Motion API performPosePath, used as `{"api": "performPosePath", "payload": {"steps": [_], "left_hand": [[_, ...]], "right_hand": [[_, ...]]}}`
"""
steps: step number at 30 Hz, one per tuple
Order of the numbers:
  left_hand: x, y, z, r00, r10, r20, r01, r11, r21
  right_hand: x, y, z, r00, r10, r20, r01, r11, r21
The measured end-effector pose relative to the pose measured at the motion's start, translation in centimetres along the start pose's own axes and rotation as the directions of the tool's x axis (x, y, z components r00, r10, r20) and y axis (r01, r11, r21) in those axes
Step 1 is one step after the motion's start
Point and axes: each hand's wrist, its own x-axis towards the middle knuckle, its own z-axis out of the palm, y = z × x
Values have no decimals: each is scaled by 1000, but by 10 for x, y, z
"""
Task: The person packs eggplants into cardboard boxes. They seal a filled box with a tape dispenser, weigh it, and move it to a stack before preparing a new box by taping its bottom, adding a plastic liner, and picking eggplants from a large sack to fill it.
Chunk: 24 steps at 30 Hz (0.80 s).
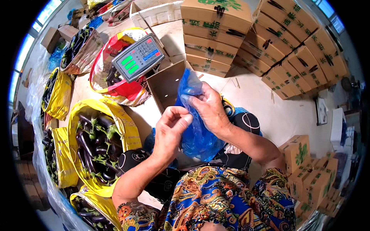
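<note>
A thin blue plastic bag (200,140) hangs in front of my chest, its body crumpled over my lap. My right hand (210,109) is closed on the upper part of the bag, with thumb and fingers pinching the film. My left hand (171,125) is at the bag's left edge, thumb and fingertips pressed together on the film. Just beyond my hands stands an open cardboard box (160,86); the part I can see inside holds nothing visible. A scale's display panel (137,57) with green readouts stands above the box's left side.
A yellow sack of eggplants (129,129) stands open at my left, with more yellow sacks (63,98) around it. Beyond the scale is a red-and-white sack (127,90). Stacked cartons (216,36) rise ahead and at far right (287,42); more boxes (296,154) sit near my right elbow.
</note>
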Motion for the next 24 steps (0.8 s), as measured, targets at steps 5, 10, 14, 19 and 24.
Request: {"api": "performPosePath", "payload": {"steps": [5,10,14,19,24], "left_hand": [[-3,16,5,996,-15,-89,-6,971,-238],[-2,10,20,1000,-3,7,4,982,-189],[5,11,-26,1000,1,21,7,935,-354],[16,27,-57,992,-27,-120,-31,892,-451],[35,45,-102,978,157,-134,-206,816,-541]], "right_hand": [[10,5,1,986,-169,-9,164,966,-198],[21,16,10,955,-295,36,294,921,-256],[31,-2,-38,983,181,-25,-154,895,419],[45,-6,-55,991,127,-33,-107,929,354],[50,-40,-86,897,89,432,-341,763,550]]}}
